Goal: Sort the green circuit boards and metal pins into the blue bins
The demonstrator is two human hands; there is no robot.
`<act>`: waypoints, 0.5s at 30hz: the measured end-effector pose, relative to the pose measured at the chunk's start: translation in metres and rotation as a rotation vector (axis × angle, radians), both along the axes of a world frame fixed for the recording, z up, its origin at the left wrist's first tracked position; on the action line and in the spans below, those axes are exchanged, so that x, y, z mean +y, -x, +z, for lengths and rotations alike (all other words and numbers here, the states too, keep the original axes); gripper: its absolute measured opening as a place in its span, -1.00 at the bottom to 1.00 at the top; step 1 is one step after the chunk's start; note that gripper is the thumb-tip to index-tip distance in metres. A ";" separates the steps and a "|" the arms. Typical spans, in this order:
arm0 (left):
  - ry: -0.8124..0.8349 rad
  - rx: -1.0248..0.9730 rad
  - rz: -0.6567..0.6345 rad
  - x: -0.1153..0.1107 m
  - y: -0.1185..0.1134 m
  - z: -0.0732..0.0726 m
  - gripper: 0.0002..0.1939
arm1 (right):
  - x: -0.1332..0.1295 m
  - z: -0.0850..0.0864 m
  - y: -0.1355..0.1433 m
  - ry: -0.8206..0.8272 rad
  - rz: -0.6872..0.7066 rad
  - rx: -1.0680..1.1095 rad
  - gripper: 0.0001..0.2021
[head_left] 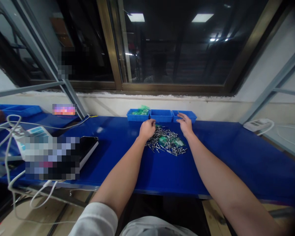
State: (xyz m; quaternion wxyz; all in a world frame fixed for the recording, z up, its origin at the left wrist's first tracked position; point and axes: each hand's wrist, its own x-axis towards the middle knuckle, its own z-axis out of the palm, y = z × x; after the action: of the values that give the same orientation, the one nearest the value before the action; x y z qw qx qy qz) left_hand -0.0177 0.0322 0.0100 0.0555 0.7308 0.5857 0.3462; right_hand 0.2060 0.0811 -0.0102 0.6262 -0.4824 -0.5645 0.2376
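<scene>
Cool, moderate indoor light is falling across the desk [118,170], whose blue top is giving off a faint sheen. Two white lamp reflections [202,18] are glaring from the dark window glass [186,49] along the top of the frame. At center, the metal pieces [167,133] are glinting, their fine detail blurring together. The wide lens is stretching the edges, blackness is swallowing the right corners, and coarse pixelation [51,157] is masking patches at left.
</scene>
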 end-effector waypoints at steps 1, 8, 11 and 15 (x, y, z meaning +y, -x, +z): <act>-0.001 0.003 -0.004 0.000 0.000 0.000 -0.67 | 0.002 -0.001 -0.001 0.006 0.003 0.002 -0.58; 0.007 0.029 -0.037 0.000 0.000 -0.001 -0.68 | -0.001 -0.002 -0.002 0.098 -0.017 -0.102 -0.26; 0.019 0.036 -0.046 0.002 0.000 -0.002 -0.68 | -0.005 0.000 -0.001 0.098 -0.106 -0.232 -0.24; 0.020 0.078 -0.052 0.004 0.000 -0.006 -0.68 | -0.011 0.000 0.005 0.052 -0.062 -0.520 -0.50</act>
State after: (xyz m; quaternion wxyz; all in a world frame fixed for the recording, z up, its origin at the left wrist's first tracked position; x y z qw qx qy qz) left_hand -0.0178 0.0367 0.0042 0.0487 0.7582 0.5715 0.3100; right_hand 0.2010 0.0703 -0.0101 0.4545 -0.5603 -0.6851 0.1006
